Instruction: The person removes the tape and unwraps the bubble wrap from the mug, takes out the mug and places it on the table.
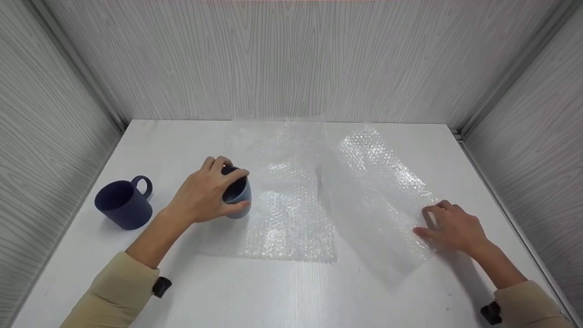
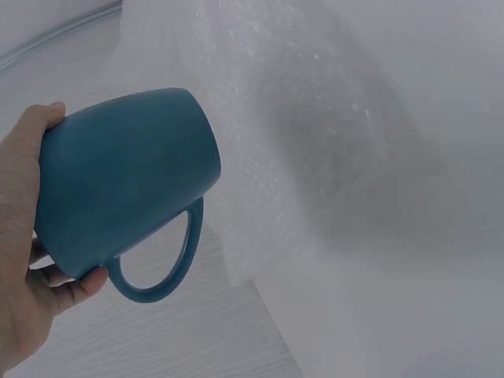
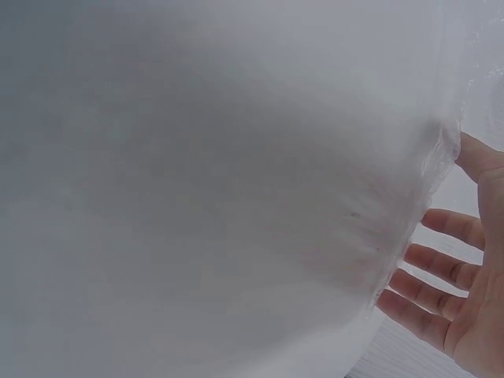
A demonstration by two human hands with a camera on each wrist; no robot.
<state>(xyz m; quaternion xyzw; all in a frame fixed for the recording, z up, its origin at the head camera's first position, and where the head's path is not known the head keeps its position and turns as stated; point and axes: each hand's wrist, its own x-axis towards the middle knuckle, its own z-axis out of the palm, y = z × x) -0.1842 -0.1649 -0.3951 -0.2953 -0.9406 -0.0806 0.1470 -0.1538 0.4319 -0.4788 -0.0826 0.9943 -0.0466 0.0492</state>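
My left hand (image 1: 202, 193) grips a blue mug (image 2: 130, 169) around its rim, fingers and thumb on opposite sides. In the left wrist view the mug is tilted, its handle pointing down. It hangs over the left edge of the flat part of clear bubble wrap (image 1: 287, 218). Over at the right, my right hand (image 1: 455, 228) holds the edge of a raised part of bubble wrap (image 1: 369, 205), thumb and fingers spread along it. The translucent plastic fills most of the right wrist view, partly hiding the fingertips.
A dark blue mug (image 1: 125, 207) stands on the white table (image 1: 300, 291) to the left, beside my left forearm, its handle toward the back. Grey wood-grain panels (image 1: 291, 59) enclose the table at the back and both sides.
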